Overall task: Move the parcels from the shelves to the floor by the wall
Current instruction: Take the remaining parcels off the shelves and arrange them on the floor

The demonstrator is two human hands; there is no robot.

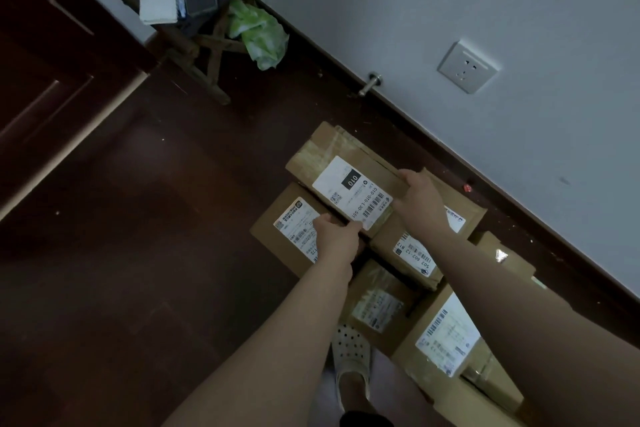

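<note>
A brown cardboard parcel (pixel 332 163) with a white "010" label lies on top of other parcels on the dark floor by the wall. My left hand (pixel 334 236) grips its near corner. My right hand (pixel 420 198) grips its right edge. Under and around it lie several more labelled parcels: one at the left (pixel 277 236), one with a "502" label (pixel 405 253), a smaller one (pixel 377 308) nearer to me, and a large one (pixel 446 340) at the lower right. My arms hide parts of them.
The white wall (pixel 450 10) with a socket (pixel 467 66) and a dark skirting runs diagonally at the right. A door stopper (pixel 370 82) sticks out at its base. A small wooden stool (pixel 194 21) with clutter and a green bag stands at the back. My slippered foot (pixel 351 360) is below.
</note>
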